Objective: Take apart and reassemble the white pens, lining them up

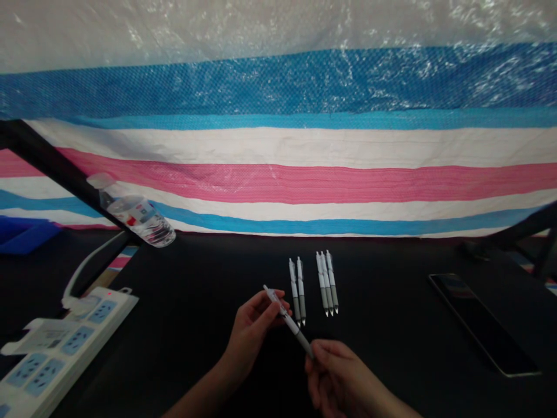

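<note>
A white pen (pixel 290 322) with a grey grip slants between my two hands above the black table. My left hand (pixel 255 322) is closed around its upper, clicker end. At the lower end, the fingers of my right hand (pixel 337 371) pinch the grey grip and hide the tip. Just beyond my left fingertips, two matching pens (pixel 297 290) lie side by side, tips toward me. A group of three more pens (pixel 327 283) rests a little to their right, lined up the same way.
A black phone (pixel 483 325) lies at the right. On the left are a white power strip (pixel 73 348) with a cable plugged in and a clear plastic bottle (pixel 141 217). A blue tray (pixel 26 234) sits at far left. Striped plastic sheeting (pixel 278 180) hangs behind the table.
</note>
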Action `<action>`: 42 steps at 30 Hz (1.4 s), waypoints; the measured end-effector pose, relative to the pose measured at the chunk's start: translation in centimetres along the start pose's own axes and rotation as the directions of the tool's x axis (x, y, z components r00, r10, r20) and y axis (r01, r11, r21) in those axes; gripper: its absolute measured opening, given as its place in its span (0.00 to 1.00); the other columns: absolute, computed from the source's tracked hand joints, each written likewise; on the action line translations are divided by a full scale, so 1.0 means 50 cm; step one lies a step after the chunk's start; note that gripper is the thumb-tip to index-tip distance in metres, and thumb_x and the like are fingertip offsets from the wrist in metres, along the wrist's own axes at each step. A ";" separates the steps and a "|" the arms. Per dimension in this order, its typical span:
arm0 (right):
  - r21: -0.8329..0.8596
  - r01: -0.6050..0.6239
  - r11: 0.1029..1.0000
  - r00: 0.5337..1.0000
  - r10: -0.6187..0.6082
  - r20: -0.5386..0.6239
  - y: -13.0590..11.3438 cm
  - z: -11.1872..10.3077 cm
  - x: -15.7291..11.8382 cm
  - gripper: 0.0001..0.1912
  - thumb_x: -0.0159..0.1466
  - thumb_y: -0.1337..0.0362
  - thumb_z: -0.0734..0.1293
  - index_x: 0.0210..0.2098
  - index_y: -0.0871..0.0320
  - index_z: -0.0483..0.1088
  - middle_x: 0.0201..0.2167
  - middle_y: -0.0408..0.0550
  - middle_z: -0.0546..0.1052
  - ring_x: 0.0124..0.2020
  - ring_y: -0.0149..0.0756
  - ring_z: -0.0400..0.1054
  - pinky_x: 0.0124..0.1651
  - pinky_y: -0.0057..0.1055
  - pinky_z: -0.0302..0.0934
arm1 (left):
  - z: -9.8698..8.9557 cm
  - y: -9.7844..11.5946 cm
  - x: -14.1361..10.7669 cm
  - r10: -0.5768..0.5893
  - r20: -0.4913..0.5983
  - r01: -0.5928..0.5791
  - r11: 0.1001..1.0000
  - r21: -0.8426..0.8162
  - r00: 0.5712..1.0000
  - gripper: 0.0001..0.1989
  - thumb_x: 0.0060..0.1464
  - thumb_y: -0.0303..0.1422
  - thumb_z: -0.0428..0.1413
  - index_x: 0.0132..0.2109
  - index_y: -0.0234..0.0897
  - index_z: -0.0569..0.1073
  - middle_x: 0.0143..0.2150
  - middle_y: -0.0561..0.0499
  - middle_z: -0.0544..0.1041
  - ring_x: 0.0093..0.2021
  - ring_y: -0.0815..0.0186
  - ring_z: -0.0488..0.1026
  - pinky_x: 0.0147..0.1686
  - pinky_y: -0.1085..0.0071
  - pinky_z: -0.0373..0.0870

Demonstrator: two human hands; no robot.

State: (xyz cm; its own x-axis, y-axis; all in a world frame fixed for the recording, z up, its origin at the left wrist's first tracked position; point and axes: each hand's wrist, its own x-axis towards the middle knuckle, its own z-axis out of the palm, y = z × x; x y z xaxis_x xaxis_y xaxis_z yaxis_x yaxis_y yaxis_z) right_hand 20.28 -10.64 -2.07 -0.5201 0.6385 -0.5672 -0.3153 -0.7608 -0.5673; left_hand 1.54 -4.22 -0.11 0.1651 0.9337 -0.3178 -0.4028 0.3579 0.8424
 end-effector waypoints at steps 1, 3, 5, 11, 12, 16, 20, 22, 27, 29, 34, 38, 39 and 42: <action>0.002 0.007 1.000 1.000 -0.007 -0.006 0.000 0.000 0.001 0.34 0.53 0.33 0.69 0.37 0.59 0.65 0.18 0.43 0.77 0.10 0.26 0.65 0.10 0.17 0.47 | 0.000 0.000 0.000 -0.002 -0.002 0.002 1.000 0.001 1.000 0.17 0.49 0.40 0.70 0.43 0.35 0.82 0.36 0.46 0.83 0.37 0.61 0.79 0.39 0.68 0.76; -0.027 0.019 0.999 1.000 -0.020 -0.015 0.001 -0.002 0.002 0.33 0.54 0.35 0.71 0.37 0.59 0.66 0.21 0.43 0.78 0.10 0.26 0.65 0.10 0.18 0.47 | 0.001 0.000 -0.001 -0.008 0.005 0.008 1.000 0.004 1.000 0.17 0.49 0.40 0.70 0.43 0.35 0.82 0.37 0.46 0.83 0.38 0.61 0.79 0.40 0.67 0.76; -0.064 0.011 0.998 1.000 -0.012 -0.017 0.005 -0.003 0.003 0.31 0.54 0.36 0.71 0.33 0.58 0.66 0.18 0.43 0.77 0.09 0.25 0.64 0.09 0.17 0.45 | 0.004 0.000 -0.003 -0.010 0.028 0.011 1.000 -0.009 1.000 0.16 0.50 0.40 0.70 0.43 0.35 0.82 0.36 0.46 0.82 0.38 0.61 0.79 0.41 0.68 0.76; -0.079 -0.009 0.997 1.000 0.010 0.011 0.015 -0.011 0.006 0.32 0.54 0.34 0.69 0.29 0.60 0.67 0.12 0.42 0.72 0.08 0.24 0.60 0.10 0.18 0.42 | 0.011 -0.008 -0.006 0.010 0.088 -0.004 0.997 -0.077 0.996 0.15 0.51 0.39 0.69 0.43 0.35 0.81 0.34 0.48 0.81 0.36 0.62 0.78 0.40 0.68 0.75; -0.082 0.000 0.997 1.000 0.002 0.015 0.013 -0.011 0.006 0.33 0.55 0.34 0.68 0.31 0.61 0.68 0.13 0.43 0.72 0.09 0.25 0.61 0.10 0.18 0.43 | 0.011 -0.009 -0.005 0.019 0.089 -0.012 0.997 -0.073 0.996 0.15 0.52 0.39 0.68 0.44 0.35 0.81 0.35 0.48 0.81 0.36 0.62 0.78 0.40 0.68 0.76; -0.189 0.094 0.977 0.995 -0.087 0.047 0.000 -0.009 0.003 0.34 0.58 0.36 0.68 0.44 0.62 0.69 0.26 0.47 0.78 0.13 0.28 0.68 0.12 0.19 0.53 | 0.004 0.001 0.004 0.087 0.103 -0.094 0.993 0.066 0.991 0.18 0.57 0.39 0.65 0.51 0.36 0.78 0.37 0.48 0.80 0.37 0.63 0.78 0.40 0.68 0.76; -0.377 0.185 0.908 0.983 -0.164 0.087 -0.006 -0.010 0.002 0.33 0.63 0.38 0.64 0.48 0.63 0.70 0.23 0.44 0.75 0.15 0.29 0.70 0.15 0.20 0.57 | 0.001 0.018 0.015 0.154 0.106 -0.173 0.962 0.209 0.982 0.28 0.55 0.38 0.65 0.61 0.37 0.68 0.35 0.49 0.81 0.33 0.64 0.78 0.37 0.67 0.76; -0.412 0.183 0.892 0.983 -0.165 0.079 -0.007 -0.009 0.001 0.33 0.64 0.39 0.63 0.48 0.64 0.70 0.21 0.43 0.73 0.15 0.30 0.69 0.16 0.21 0.57 | 0.002 0.020 0.019 0.172 0.091 -0.188 0.960 0.210 0.981 0.29 0.55 0.37 0.65 0.61 0.39 0.64 0.34 0.50 0.81 0.31 0.64 0.78 0.36 0.66 0.77; -0.416 0.187 0.890 0.982 -0.177 0.062 -0.010 -0.009 -0.002 0.30 0.63 0.41 0.65 0.47 0.63 0.72 0.25 0.45 0.75 0.16 0.29 0.69 0.17 0.21 0.59 | 0.009 0.016 0.021 0.142 0.084 -0.157 0.962 0.223 0.986 0.21 0.54 0.36 0.65 0.50 0.40 0.66 0.34 0.50 0.83 0.32 0.63 0.80 0.35 0.67 0.78; -0.407 0.194 0.893 0.981 -0.183 0.065 -0.011 -0.009 -0.003 0.29 0.64 0.42 0.65 0.47 0.63 0.72 0.23 0.44 0.73 0.16 0.29 0.69 0.17 0.21 0.59 | 0.010 0.014 0.021 0.140 0.061 -0.151 0.961 0.230 0.988 0.20 0.54 0.36 0.65 0.49 0.40 0.66 0.34 0.50 0.83 0.31 0.63 0.80 0.34 0.68 0.77; -0.381 0.210 0.900 0.978 -0.193 0.082 -0.015 -0.007 -0.004 0.25 0.64 0.47 0.65 0.46 0.63 0.73 0.34 0.50 0.76 0.18 0.27 0.70 0.17 0.21 0.60 | 0.009 0.010 0.021 0.145 0.028 -0.148 0.967 0.208 0.989 0.22 0.53 0.36 0.66 0.51 0.41 0.65 0.34 0.51 0.83 0.31 0.64 0.80 0.34 0.68 0.77; -0.382 0.216 0.898 0.976 -0.201 0.079 -0.019 -0.005 -0.005 0.24 0.64 0.47 0.66 0.46 0.63 0.73 0.40 0.54 0.76 0.19 0.28 0.71 0.17 0.21 0.61 | 0.006 0.010 0.022 0.137 0.024 -0.139 0.972 0.191 0.990 0.21 0.54 0.36 0.65 0.50 0.40 0.65 0.34 0.51 0.83 0.31 0.63 0.80 0.35 0.68 0.77; -0.381 0.218 0.898 0.976 -0.201 0.084 -0.020 -0.005 -0.006 0.24 0.63 0.47 0.66 0.46 0.63 0.73 0.41 0.54 0.76 0.20 0.28 0.71 0.17 0.21 0.61 | 0.006 0.010 0.022 0.135 0.023 -0.136 0.973 0.187 0.991 0.21 0.54 0.36 0.65 0.50 0.40 0.65 0.34 0.51 0.83 0.32 0.63 0.80 0.34 0.68 0.77; -0.387 0.208 0.898 0.978 -0.186 0.092 -0.022 -0.005 -0.008 0.24 0.64 0.47 0.66 0.46 0.62 0.73 0.39 0.53 0.76 0.21 0.28 0.72 0.18 0.21 0.62 | 0.008 0.013 0.021 0.128 0.004 -0.127 0.976 0.179 0.992 0.25 0.53 0.37 0.66 0.53 0.41 0.64 0.35 0.51 0.83 0.32 0.62 0.80 0.34 0.68 0.77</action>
State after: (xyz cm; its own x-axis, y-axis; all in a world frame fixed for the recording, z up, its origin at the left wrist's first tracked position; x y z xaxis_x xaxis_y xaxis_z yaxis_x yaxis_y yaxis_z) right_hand 21.03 -10.03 -1.38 -0.5231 0.7557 -0.3941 -0.0840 -0.5058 -0.8585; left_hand 1.79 -3.00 0.27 0.1154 0.9719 -0.2053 -0.2524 0.2285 0.9403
